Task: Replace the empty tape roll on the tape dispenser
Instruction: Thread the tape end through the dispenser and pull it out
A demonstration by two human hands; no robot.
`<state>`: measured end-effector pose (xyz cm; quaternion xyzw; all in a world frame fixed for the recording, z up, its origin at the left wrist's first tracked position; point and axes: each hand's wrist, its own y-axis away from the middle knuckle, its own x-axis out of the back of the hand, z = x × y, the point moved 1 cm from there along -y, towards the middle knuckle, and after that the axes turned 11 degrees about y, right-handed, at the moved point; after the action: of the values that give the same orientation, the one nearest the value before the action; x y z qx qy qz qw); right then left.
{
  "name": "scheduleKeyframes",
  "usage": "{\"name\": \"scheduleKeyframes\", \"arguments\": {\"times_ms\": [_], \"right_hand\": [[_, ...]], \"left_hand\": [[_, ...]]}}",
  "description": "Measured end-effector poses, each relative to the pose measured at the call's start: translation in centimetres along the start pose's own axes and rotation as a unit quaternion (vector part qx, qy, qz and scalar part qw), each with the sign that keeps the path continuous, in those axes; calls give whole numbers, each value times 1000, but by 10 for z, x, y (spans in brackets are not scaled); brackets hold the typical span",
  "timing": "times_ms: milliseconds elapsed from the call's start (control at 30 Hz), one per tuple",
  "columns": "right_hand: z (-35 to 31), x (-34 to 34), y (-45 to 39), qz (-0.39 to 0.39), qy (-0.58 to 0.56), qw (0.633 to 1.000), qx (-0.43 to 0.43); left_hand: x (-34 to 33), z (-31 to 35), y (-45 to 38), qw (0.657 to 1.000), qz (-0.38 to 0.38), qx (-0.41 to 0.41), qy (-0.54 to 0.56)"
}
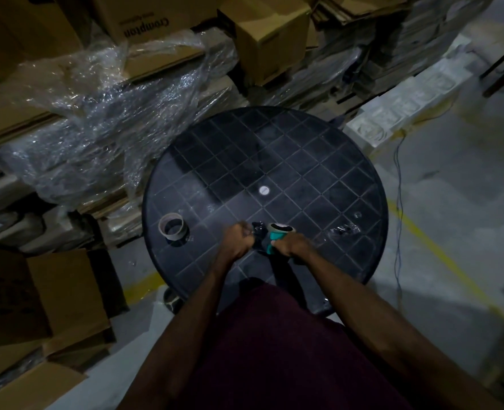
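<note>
A dark tape dispenser (262,235) with a teal part is held over the near side of the round black table (304,161). A tape roll (280,228) sits on it. My right hand (289,244) grips the dispenser from the right, by the teal part. My left hand (239,238) is closed in a fist against the dispenser's left end; what its fingers pinch is hidden. A cardboard tape core (172,226) stands alone on the table to the left, well apart from both hands.
A crumpled bit of clear film (344,229) lies on the table to the right. Stacked cartons and loose plastic wrap (106,113) crowd the far and left sides. An open carton (37,297) stands at the left. A thin cable (398,202) runs down the floor on the right.
</note>
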<state>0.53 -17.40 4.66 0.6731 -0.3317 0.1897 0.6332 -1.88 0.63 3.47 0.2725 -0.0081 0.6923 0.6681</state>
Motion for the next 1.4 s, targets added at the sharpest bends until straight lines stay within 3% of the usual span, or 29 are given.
{"name": "scheduleKeyframes", "arguments": {"times_ms": [433,567,733,933,1067,1167,1300,1400], "right_hand": [[14,-4,4,32,-65,997,39],[10,1,2,-24,-59,998,23],[12,9,4,-42,-58,997,31],[12,9,18,-112,-170,978,45],[12,9,13,-169,-218,959,59],[8,8,10,-177,-224,957,52],[-6,18,22,-175,-234,955,54],[-10,21,19,-179,-251,950,43]], "left_hand": [[-3,-8,0,999,51,9,-4],[6,-1,-5,998,68,-7,0],[22,-3,-8,995,93,-9,-18],[24,4,-12,991,112,-66,6],[24,-20,-20,984,153,-10,95],[23,-20,-20,983,160,63,58],[15,-24,-20,978,98,157,100],[13,-1,-4,967,11,202,155]]}}
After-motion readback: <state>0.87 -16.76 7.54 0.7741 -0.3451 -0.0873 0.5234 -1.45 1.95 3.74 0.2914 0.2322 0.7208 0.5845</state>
